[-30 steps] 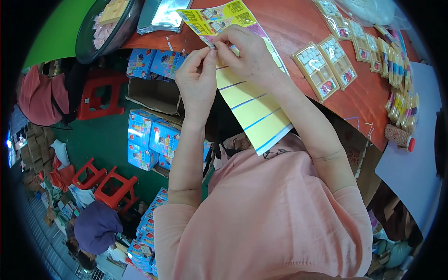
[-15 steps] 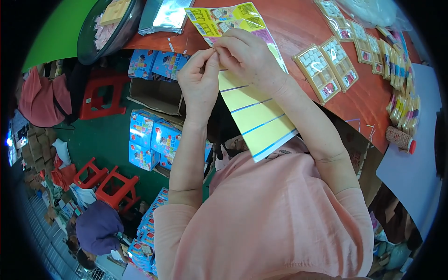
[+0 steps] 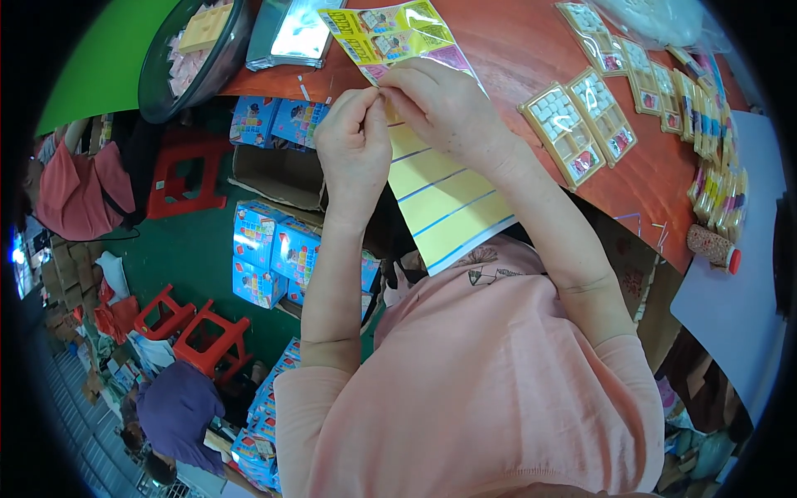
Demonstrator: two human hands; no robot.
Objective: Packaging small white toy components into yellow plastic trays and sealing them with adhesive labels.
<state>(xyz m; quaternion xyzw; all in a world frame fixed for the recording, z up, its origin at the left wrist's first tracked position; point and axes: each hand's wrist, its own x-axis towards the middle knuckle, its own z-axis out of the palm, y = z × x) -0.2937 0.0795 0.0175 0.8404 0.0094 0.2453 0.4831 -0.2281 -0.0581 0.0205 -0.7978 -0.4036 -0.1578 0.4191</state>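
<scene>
A long yellow label sheet (image 3: 452, 195) slants across the table's near edge, printed with coloured labels at its far end and with plain strips split by blue lines below. My left hand (image 3: 355, 137) is closed at the sheet's left edge, its thumb and forefinger pinched together. My right hand (image 3: 444, 108) lies over the sheet, and its fingertips pinch at the same edge against those of my left. Whatever is between the fingertips is too small to make out. The sheet's lower end hangs in front of my pink shirt.
Clear-wrapped wooden trays with white blocks (image 3: 558, 116) lie to the right, near bundled packs (image 3: 706, 124) and a red-capped jar (image 3: 712, 249). A dark basin (image 3: 154, 79) and silvery packets (image 3: 290, 37) stand far left. Blue boxes (image 3: 257, 241), red stools (image 3: 212, 340) and a person in purple (image 3: 178, 411) are below.
The label sheet has shifted a little to the left and away from me, and its lower end has risen. Both hands stay pinched at its edge. The person in purple has moved slightly.
</scene>
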